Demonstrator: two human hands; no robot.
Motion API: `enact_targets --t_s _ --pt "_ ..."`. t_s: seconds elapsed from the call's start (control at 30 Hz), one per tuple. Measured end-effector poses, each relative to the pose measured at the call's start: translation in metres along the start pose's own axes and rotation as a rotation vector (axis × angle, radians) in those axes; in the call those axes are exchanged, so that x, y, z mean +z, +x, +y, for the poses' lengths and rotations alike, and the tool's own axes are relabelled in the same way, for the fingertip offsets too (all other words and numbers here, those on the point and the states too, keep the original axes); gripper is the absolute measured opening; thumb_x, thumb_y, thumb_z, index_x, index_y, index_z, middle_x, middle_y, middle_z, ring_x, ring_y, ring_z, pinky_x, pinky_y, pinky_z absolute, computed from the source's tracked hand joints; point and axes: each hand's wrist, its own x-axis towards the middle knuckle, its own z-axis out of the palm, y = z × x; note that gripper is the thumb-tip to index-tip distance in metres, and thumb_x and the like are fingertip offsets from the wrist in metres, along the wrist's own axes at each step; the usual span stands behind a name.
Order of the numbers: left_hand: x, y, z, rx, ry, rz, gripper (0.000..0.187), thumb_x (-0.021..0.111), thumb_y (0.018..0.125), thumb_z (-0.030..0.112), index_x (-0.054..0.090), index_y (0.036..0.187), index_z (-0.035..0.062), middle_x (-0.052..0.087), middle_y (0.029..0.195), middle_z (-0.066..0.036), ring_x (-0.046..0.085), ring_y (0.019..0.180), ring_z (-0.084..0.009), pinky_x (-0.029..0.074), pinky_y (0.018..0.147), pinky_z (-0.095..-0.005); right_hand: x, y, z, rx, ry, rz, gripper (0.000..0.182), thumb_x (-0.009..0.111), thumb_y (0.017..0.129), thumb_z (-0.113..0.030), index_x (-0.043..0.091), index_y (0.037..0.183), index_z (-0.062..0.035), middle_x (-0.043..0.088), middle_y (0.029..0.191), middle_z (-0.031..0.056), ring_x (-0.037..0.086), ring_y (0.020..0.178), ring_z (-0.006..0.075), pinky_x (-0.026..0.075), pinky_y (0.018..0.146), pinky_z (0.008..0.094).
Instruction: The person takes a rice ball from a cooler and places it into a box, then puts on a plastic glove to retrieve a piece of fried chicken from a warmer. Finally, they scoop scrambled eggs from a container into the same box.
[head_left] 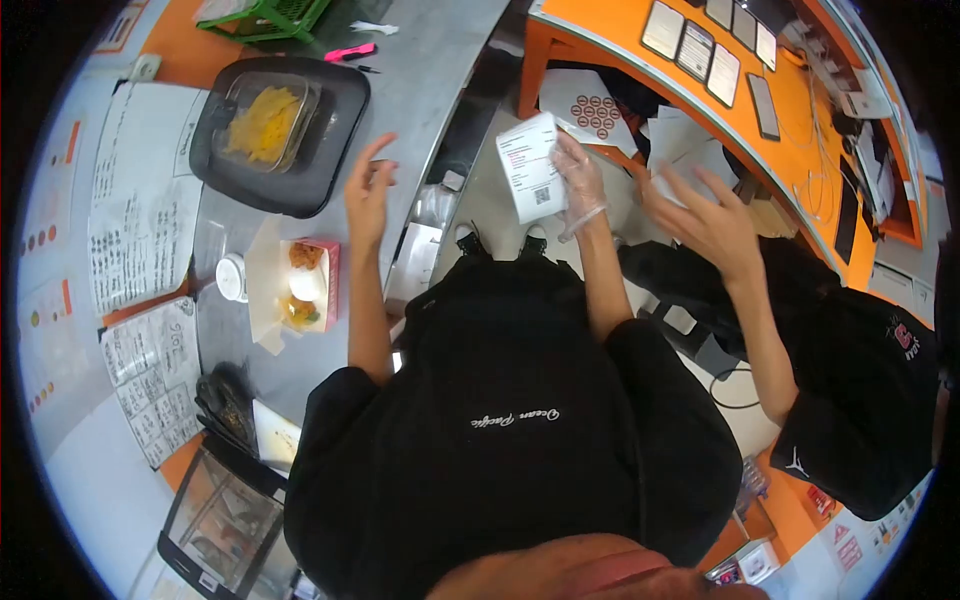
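My left hand [368,195] is raised beside the steel counter, its fingers apart and nothing in it. My right hand [580,178], in a clear plastic glove, grips a white printed receipt [527,172] by its edge; the sheet bears a square code. To the left of my left hand is a black tray [335,150] with a clear plastic container [300,150] of yellow food [265,125]. Below that stands an open meal box [331,290] with rice, a fried piece and yellow food in it. Beside it is a round white-lidded tub [231,277].
A co-worker's open hand [705,215] reaches in from the right, close to my right hand. Several phones lie on an orange desk [640,75]. A green crate [265,20], a pink marker [350,52] and black gloves [228,410] are on the counter.
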Motion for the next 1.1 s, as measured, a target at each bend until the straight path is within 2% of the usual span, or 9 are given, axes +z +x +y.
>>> enact_targets --t_s 0.23,0.37,0.53,0.63,0.73,0.77,0.93,1.0,1.1 --pt "-0.020 -0.021 -0.022 -0.150 -0.015 0.218 0.032 0.056 0.094 0.014 0.061 0.124 0.0059 0.063 0.125 -0.005 0.059 0.093 -0.0114 0.047 0.078 -0.0259 -0.034 -0.035 -0.031 0.418 0.780 -0.194 0.046 0.053 0.097 -0.032 0.050 0.131 -0.0011 0.059 0.120 0.0090 0.056 0.109 0.0220 0.046 0.094 0.0351" --pt "-0.011 -0.036 -0.028 -0.205 -0.005 0.226 0.031 0.055 0.094 0.015 0.061 0.124 0.0067 0.063 0.123 -0.004 0.059 0.093 -0.0130 0.048 0.079 -0.0273 -0.057 -0.033 -0.030 0.407 1.066 -0.431 0.051 0.047 0.095 -0.047 0.051 0.130 -0.0089 0.060 0.120 0.0109 0.057 0.112 0.0220 0.045 0.094 0.0375" --pt "-0.017 -0.047 -0.038 -0.116 0.226 0.316 0.037 0.059 0.094 0.018 0.057 0.128 0.0047 0.057 0.130 -0.007 0.059 0.099 -0.0172 0.048 0.085 -0.0308 -0.097 -0.013 -0.027 0.129 0.886 -0.404 0.048 0.055 0.095 -0.031 0.048 0.133 -0.0045 0.060 0.106 0.0063 0.057 0.095 0.0155 0.047 0.075 0.0306" --pt "-0.026 -0.041 -0.044 -0.158 0.057 0.637 0.050 0.061 0.094 0.022 0.046 0.137 0.0020 0.048 0.139 -0.013 0.055 0.112 -0.0201 0.045 0.093 -0.0336 -0.108 0.020 0.000 0.001 0.669 -0.416 0.048 0.059 0.094 -0.022 0.046 0.136 -0.0019 0.059 0.098 0.0035 0.056 0.085 0.0117 0.048 0.063 0.0265" --pt "-0.050 -0.019 -0.074 -0.157 0.024 0.951 0.063 0.060 0.094 0.026 0.034 0.145 -0.0004 0.041 0.145 -0.019 0.047 0.125 -0.0250 0.038 0.104 -0.0371 -0.036 0.046 0.018 0.072 0.254 -0.298 0.053 0.061 0.094 -0.025 0.044 0.138 -0.0018 0.061 0.106 0.0042 0.057 0.095 0.0120 0.049 0.074 0.0306" --pt "-0.057 -0.012 -0.069 -0.184 0.007 0.958 0.070 0.055 0.096 0.034 0.027 0.147 -0.0047 0.034 0.149 -0.023 0.036 0.136 -0.0325 0.027 0.113 -0.0406 0.011 0.050 0.019 0.092 0.123 -0.322 0.054 0.062 0.094 -0.027 0.045 0.139 -0.0024 0.061 0.108 0.0045 0.057 0.096 0.0128 0.048 0.077 0.0304" --pt "-0.093 0.027 -0.111 -0.312 0.178 1.095 0.077 0.045 0.098 0.046 0.023 0.146 -0.0107 0.027 0.151 -0.030 0.026 0.141 -0.0413 0.018 0.117 -0.0450 0.206 0.134 0.065 0.107 -0.317 -0.453 0.056 0.056 0.096 -0.039 0.046 0.140 -0.0070 0.055 0.133 0.0068 0.054 0.112 0.0183 0.048 0.086 0.0356" --pt "-0.097 0.029 -0.126 -0.360 0.212 1.164 0.077 0.045 0.098 0.046 0.023 0.145 -0.0108 0.028 0.150 -0.030 0.027 0.140 -0.0420 0.018 0.117 -0.0454 0.263 0.177 0.088 -0.014 -0.446 -0.524 0.057 0.053 0.097 -0.043 0.047 0.140 -0.0067 0.053 0.138 0.0091 0.051 0.123 0.0229 0.046 0.095 0.0378" --pt "-0.110 0.038 -0.140 -0.423 0.207 1.181 0.076 0.043 0.098 0.049 0.028 0.143 -0.0107 0.031 0.148 -0.030 0.030 0.137 -0.0442 0.021 0.115 -0.0467 0.303 0.242 0.111 -0.486 -0.953 -0.628 0.060 0.044 0.099 -0.048 0.045 0.142 -0.0059 0.048 0.144 0.0141 0.044 0.133 0.0292 0.039 0.105 0.0411"
